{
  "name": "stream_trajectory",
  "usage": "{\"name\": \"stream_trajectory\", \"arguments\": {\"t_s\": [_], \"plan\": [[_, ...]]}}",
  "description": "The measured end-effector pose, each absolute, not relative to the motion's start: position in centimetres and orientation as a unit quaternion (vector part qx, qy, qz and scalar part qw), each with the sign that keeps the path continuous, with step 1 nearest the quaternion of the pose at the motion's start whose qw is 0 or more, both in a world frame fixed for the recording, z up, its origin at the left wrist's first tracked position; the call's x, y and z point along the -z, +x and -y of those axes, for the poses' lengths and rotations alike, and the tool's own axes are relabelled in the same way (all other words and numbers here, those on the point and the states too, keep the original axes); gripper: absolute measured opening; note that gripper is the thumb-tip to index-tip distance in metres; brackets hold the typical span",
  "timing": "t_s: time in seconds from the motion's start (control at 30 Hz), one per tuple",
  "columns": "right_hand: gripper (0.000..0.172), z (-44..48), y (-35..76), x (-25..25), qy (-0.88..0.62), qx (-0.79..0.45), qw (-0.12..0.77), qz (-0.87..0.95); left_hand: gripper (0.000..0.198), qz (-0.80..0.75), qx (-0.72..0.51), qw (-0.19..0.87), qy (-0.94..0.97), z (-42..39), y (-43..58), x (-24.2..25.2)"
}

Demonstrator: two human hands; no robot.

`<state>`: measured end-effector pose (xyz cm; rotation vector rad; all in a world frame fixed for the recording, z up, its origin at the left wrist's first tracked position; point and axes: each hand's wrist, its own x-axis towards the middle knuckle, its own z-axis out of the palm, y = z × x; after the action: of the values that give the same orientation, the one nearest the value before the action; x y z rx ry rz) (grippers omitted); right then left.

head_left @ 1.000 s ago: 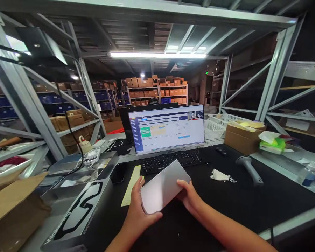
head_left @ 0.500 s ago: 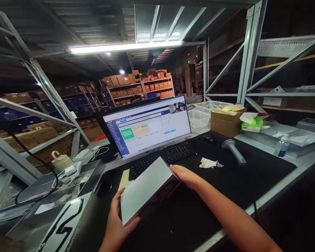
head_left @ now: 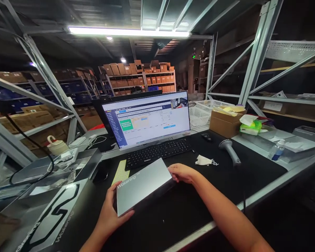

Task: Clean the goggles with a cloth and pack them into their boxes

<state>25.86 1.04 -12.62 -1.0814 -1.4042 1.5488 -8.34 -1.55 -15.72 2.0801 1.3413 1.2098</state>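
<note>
The held silver rectangular box (head_left: 144, 187) has tilted, now showing "Wakening", above one large black desk mat (head_left: 183, 210). Beyond, one open brown cardboard carton (head_left: 223, 126) contains pale yellow papers (head_left: 232, 109). One left hand (head_left: 111, 210) clasps the box's near end; one right hand (head_left: 183, 173) pinches its far corner.

A brown carton (head_left: 222, 125) stands between white baskets (head_left: 197, 117) and a green tissue pack (head_left: 251, 128).

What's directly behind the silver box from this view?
Beyond the silver box lie the black keyboard and a pale yellow strip. The box and left hand cover the strip's near end, so that part cannot be seen.
</note>
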Motion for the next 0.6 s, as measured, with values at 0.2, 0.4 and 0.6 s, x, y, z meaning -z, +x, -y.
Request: {"name": "stream_trajectory", "arguments": {"t_s": [0.2,0.4,0.6], "plan": [[0.041,-3.2,26.0,13.3,-0.474,-0.552,0.393,0.563,0.095,-0.482,-0.412,0.242,0.734,0.7,-7.7,15.0],[0.035,-3.4,28.8,14.4,-0.512,-0.503,0.383,0.581,0.090,-0.474,-0.373,0.266,0.752,0.4,-6.1,14.8],[0.034,-2.6,30.8,15.1,-0.507,-0.498,0.368,0.600,0.094,-0.466,-0.348,0.293,0.759,0.6,-5.8,14.5]]}}
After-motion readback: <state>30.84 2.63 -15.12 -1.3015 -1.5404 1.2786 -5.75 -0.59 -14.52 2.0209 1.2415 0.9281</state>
